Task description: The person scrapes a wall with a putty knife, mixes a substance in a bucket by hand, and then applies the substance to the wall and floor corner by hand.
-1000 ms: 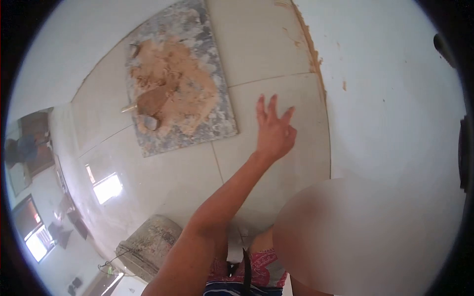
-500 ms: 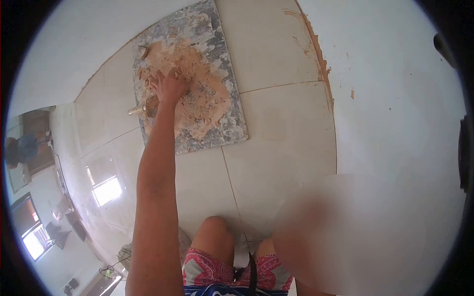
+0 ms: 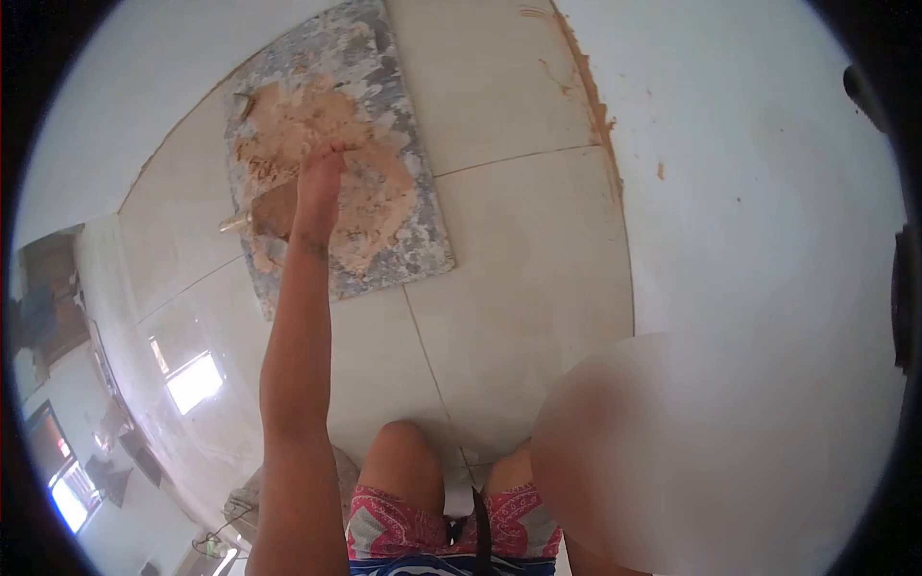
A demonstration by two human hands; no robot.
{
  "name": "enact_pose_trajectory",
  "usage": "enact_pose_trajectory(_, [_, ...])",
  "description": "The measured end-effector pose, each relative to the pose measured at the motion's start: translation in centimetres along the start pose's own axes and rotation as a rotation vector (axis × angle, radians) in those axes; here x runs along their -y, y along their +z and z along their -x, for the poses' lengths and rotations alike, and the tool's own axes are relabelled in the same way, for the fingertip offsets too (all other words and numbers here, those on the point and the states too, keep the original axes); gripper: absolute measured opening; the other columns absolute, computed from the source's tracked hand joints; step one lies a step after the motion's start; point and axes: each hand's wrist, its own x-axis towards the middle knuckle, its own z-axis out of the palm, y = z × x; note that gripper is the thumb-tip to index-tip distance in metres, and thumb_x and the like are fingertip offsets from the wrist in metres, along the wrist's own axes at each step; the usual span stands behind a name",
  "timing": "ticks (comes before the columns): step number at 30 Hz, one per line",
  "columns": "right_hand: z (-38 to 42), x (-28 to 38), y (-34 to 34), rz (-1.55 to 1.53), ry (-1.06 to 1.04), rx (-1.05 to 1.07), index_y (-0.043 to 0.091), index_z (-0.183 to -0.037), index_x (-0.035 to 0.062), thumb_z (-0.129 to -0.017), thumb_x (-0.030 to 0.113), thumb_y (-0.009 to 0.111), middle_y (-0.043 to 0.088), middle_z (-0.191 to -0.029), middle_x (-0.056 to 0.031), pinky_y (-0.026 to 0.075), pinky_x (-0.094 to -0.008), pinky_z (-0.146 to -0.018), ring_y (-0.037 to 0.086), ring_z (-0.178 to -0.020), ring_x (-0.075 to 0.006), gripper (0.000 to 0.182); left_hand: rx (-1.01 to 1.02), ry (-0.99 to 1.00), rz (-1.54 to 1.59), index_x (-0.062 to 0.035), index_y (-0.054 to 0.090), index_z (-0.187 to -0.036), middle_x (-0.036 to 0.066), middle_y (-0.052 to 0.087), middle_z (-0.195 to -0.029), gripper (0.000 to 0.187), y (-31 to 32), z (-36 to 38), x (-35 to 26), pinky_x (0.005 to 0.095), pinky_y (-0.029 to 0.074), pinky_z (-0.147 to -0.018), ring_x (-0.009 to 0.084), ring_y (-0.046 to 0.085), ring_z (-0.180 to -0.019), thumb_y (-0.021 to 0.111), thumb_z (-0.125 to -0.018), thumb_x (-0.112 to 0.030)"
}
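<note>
My left hand (image 3: pixel 321 182) reaches over a spread of peach-coloured paste (image 3: pixel 370 216) on a grey, paste-crusted board (image 3: pixel 389 115). The hand is turned edge-on, with its fingers at the paste and pointing partly to the right. They look apart from any tool, though the image is slightly smeared. Just left of my wrist lies a trowel with a paste-covered blade (image 3: pixel 275 208) and a pale handle (image 3: pixel 233 223) that juts past the board's left edge. A blurred patch at lower right hides my right hand; only a bit of that arm shows at the bottom edge.
Large cream tiles (image 3: pixel 519 240) surround the board. Smears of paste (image 3: pixel 597 106) run along the tile edge beside the white surface (image 3: pixel 749 259) at right. A small dark-edged piece (image 3: pixel 244 104) lies at the board's upper left. My bent knees (image 3: pixel 403 456) are near the bottom.
My left hand has turned from spread fingers to an edge-on pose, uncovering more of the trowel blade. The board and floor have shifted left in view with the camera.
</note>
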Motion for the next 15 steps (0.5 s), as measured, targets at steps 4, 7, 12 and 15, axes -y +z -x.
enact_pose_trajectory(4, [0.1,0.2,-0.2,-0.024,-0.005,-0.003,0.045,-0.099,0.0054,-0.083,0.030,0.040,0.042,-0.105,-0.0178,0.035,-0.0505,-0.081,0.040,-0.101,-0.0359,0.029,0.173,0.405,0.186,-0.0089,0.068,-0.093,0.007,0.061,-0.108,0.030,10.5,8.5,-0.5,0.0358,0.033,-0.103,0.0238,0.047,-0.116,0.050,-0.072,0.003])
enact_pose_trajectory(7, [0.1,-0.5,0.3,-0.058,-0.065,-0.021,0.043,-0.101,0.0041,-0.078,0.027,0.043,0.040,-0.101,-0.0167,0.035,-0.0515,-0.078,0.040,-0.098,-0.0360,0.032,0.290,0.563,-0.046,-0.0115,0.067,-0.101,0.017,0.047,-0.127,0.036,20.1,15.5,-0.7,0.0438,0.027,-0.109,0.0340,0.030,-0.131,0.055,-0.070,0.002])
enact_pose_trajectory(12, [0.1,0.1,-0.6,-0.066,-0.065,-0.001,0.043,-0.103,0.0047,-0.078,0.026,0.043,0.041,-0.102,-0.0167,0.035,-0.0502,-0.080,0.040,-0.098,-0.0360,0.033,0.214,0.689,-0.289,-0.0144,0.065,-0.108,0.023,0.039,-0.131,0.043,29.8,19.5,-1.5,0.0534,0.024,-0.108,0.0476,0.020,-0.131,0.055,-0.069,0.002])
enact_pose_trajectory(15, [0.1,-0.1,-0.4,-0.038,-0.054,0.013,0.044,-0.103,0.0047,-0.077,0.026,0.043,0.041,-0.103,-0.0164,0.035,-0.0483,-0.080,0.040,-0.098,-0.0351,0.033,0.113,0.741,-0.343,-0.0133,0.065,-0.110,0.024,0.036,-0.132,0.045,32.1,18.8,-2.1,0.0561,0.024,-0.107,0.0509,0.018,-0.130,0.055,-0.069,0.001])
